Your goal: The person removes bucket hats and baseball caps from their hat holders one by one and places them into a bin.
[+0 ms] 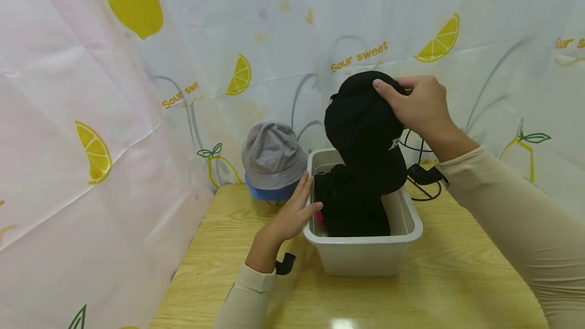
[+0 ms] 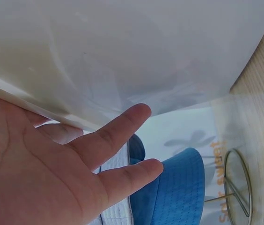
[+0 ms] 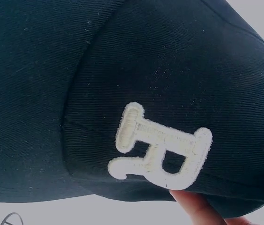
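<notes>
A black baseball cap (image 1: 361, 110) with a raised white letter R (image 3: 165, 150) is pinched at its crown by my right hand (image 1: 422, 103). It hangs over a light grey plastic bin (image 1: 361, 258), and its brim reaches down into the bin. Black fabric (image 1: 354, 217) fills much of the bin, with a small pink patch at its left side. My left hand (image 1: 290, 217) rests against the bin's left rim, fingers extended, as the left wrist view also shows.
Left of the bin, a grey bucket hat (image 1: 274, 156) sits over a blue bucket hat (image 2: 179, 187) on a wire stand (image 2: 237, 187). Another black wire stand (image 1: 422, 192) is behind the bin at right. A lemon-print curtain (image 1: 274, 24) backs the wooden table (image 1: 228, 237).
</notes>
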`<state>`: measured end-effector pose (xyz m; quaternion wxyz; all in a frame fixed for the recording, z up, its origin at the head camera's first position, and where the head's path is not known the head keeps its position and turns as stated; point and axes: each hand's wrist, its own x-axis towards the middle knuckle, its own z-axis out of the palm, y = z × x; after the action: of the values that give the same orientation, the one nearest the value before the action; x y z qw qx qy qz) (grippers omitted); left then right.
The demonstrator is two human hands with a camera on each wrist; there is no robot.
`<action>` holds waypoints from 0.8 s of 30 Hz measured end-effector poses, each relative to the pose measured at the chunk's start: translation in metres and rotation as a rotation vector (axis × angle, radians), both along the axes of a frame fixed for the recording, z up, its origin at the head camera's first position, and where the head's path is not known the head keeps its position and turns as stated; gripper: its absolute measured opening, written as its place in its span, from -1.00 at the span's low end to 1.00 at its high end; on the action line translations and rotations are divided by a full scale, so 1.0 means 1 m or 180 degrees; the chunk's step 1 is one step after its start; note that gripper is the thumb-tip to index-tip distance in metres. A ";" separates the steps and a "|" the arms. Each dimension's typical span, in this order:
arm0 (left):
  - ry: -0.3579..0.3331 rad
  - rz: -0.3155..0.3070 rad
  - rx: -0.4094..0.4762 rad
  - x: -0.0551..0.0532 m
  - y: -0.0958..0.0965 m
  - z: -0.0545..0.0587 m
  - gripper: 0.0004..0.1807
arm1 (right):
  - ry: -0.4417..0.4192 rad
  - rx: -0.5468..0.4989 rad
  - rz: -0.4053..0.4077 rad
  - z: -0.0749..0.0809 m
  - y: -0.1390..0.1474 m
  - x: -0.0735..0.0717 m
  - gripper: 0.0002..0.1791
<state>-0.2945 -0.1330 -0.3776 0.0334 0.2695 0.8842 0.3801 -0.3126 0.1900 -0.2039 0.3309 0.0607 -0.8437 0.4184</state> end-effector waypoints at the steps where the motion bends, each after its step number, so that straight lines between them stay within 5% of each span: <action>1: 0.0000 0.0005 -0.0006 0.000 0.000 0.000 -0.13 | -0.0009 -0.0002 0.0011 0.000 -0.001 0.000 -0.34; 12: -0.0034 0.0027 -0.0011 0.000 0.001 0.000 -0.16 | -0.0059 0.0034 0.0164 -0.003 -0.019 0.005 -0.33; 24: 0.0001 -0.0001 -0.0015 0.000 0.001 0.000 -0.15 | -0.0138 0.0216 0.0224 -0.025 -0.022 -0.002 -0.33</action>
<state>-0.2948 -0.1320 -0.3776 0.0340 0.2696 0.8850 0.3781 -0.3141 0.1682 -0.2286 0.2953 0.0924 -0.8617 0.4022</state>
